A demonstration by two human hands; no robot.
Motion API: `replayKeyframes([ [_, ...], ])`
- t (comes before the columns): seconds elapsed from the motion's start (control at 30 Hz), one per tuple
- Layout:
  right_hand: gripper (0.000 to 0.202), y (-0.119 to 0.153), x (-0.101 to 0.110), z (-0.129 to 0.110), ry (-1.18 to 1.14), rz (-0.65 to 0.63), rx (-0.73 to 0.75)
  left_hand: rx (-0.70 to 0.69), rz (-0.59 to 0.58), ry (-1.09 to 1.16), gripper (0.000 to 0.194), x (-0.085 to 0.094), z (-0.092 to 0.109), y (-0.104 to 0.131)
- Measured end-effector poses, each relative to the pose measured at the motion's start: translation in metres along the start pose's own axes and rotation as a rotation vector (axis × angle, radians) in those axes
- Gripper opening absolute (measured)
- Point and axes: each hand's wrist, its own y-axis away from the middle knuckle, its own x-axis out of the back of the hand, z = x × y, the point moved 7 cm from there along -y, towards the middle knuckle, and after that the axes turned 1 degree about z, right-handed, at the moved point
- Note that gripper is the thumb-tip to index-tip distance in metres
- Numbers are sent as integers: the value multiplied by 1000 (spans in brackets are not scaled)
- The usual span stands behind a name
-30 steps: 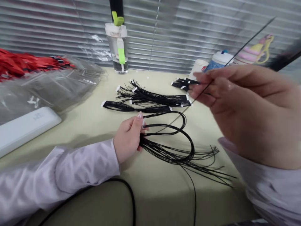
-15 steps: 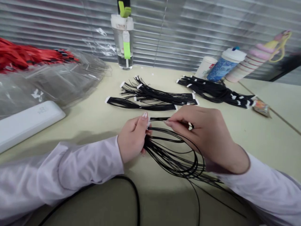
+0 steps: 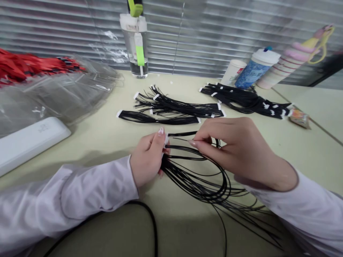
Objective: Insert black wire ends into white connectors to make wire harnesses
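Observation:
A white connector [image 3: 166, 140] with thin black wires is gripped between the thumb and fingers of my left hand [image 3: 148, 157]. From it a loose bundle of black wires [image 3: 198, 184] loops right and fans out beneath my right forearm. My right hand [image 3: 233, 150] pinches one thin black wire [image 3: 179, 139] with thumb and forefinger, just right of the connector. The wire runs nearly straight between the two hands; whether its end sits inside the connector I cannot tell. Part of the connector is hidden behind my left thumb.
Behind my hands lie finished-looking wire harnesses [image 3: 177, 107] with white connectors, and another pile [image 3: 241, 100] to the right. A clear bottle [image 3: 136, 46], a blue cup [image 3: 254, 69], plastic bags [image 3: 61, 92] with red straps [image 3: 32, 66], a white device [image 3: 32, 142] and a thick black cable [image 3: 154, 221] surround them.
My right hand has shifted slightly right, away from the connector, and a single wire now shows stretched between it and my left hand. My left hand keeps its grip. The view has moved slightly.

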Motion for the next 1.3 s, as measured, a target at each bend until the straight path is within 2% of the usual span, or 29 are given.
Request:
replayKeyframes([
  [0.47, 15, 0, -6, -5, 43, -128, 111, 24, -2, -41, 43, 0, -3, 1],
  [0.63, 15, 1, -6, -3, 113, -65, 82, -5, -44, -64, 44, -1, -1, 3],
  [0.83, 28, 2, -24, -9, 231, -55, 82, -87, -132, -197, 43, -6, 4, 5],
  [1.13, 27, 7, -40, -4, 205, -81, 119, -79, -126, -214, 43, -5, 4, 6],
  [1.3, 26, 8, -35, -4, 190, -43, 100, -70, -129, -230, 44, -6, 5, 4],
])
